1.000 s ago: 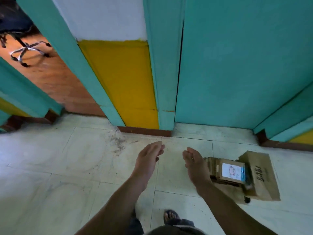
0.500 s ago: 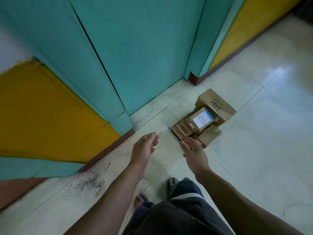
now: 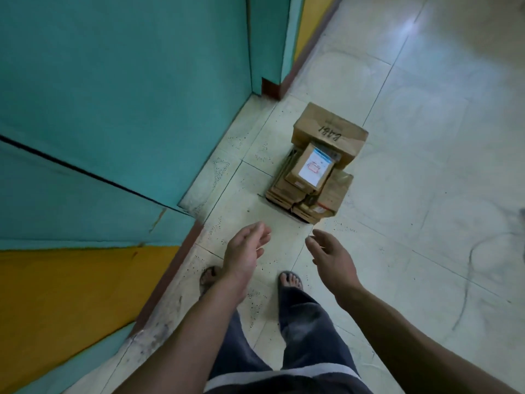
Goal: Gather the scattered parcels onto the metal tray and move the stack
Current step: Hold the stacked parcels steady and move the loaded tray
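A stack of brown cardboard parcels (image 3: 306,191) sits on the pale floor ahead of me. A big box (image 3: 329,132) with handwriting lies at its far end, and a small parcel with a white label (image 3: 315,167) lies on top. Only a dark sliver shows under the stack's near edge; I cannot tell if it is the tray. My left hand (image 3: 245,251) and my right hand (image 3: 331,255) hover above the floor short of the stack, fingers relaxed, holding nothing.
A teal wall (image 3: 127,89) with a yellow panel (image 3: 71,302) runs along the left, close to the stack. Pale tiled floor (image 3: 426,194) spreads to the right. My sandalled feet (image 3: 289,281) stand just behind my hands.
The view has swung right and pulled back, so the stack now lies straight ahead and farther from my hands. Both hands stay held out and hold nothing.
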### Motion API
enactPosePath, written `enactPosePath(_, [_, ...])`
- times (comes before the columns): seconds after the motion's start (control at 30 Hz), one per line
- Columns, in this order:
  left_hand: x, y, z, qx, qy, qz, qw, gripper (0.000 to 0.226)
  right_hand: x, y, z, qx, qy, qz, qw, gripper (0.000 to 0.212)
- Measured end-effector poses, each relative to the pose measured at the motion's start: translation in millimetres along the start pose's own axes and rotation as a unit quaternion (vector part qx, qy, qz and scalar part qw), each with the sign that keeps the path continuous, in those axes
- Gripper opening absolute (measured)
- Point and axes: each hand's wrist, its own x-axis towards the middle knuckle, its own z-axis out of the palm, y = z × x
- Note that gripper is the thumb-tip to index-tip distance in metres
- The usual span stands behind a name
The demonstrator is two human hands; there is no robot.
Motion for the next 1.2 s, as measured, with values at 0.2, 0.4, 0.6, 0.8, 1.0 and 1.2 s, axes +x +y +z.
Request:
enactPosePath(0.2, [75.1, -17.6, -23.5, 0.057, -0.069, -0.035, 0.995, 0.017, 49.1, 12.9, 59.4, 0.054, 0.064, 0.062, 0.995, 0.048])
enactPosePath(0.4, [160.6, -50.8, -40.3, 0.106, -0.1, -0.043, 0.988, 0.015, 111.9, 52.5, 120.3, 0.094, 0.087, 0.108, 0.986, 0.047])
enactPosePath(0.6, [261.6, -119.1, -26.0, 0.138, -0.103, -0.043, 0.984, 0.022, 206.8, 121.6, 166.2, 0.103, 0.086, 0.107, 0.985, 0.048])
enactPosePath(0.8, [372.6, -208.3, -5.0, 0.156, -0.113, -0.054, 0.98, 0.02, 306.3, 211.5, 210.0, 0.12, 0.098, 0.11, 0.982, 0.047])
enactPosePath(1.0, [468.3, -271.9, 6.7, 0.184, -0.114, -0.031, 0.976, 0.03, 388.8, 280.8, 239.0, 0.111, 0.161, 0.081, 0.977, 0.054])
enactPosePath(1.2, [544.8, -304.9, 11.2, 0.213, -0.101, 0.041, 0.971, 0.062, 451.2, 324.7, 257.4, 0.079, 0.17, 0.039, 0.982, 0.062])
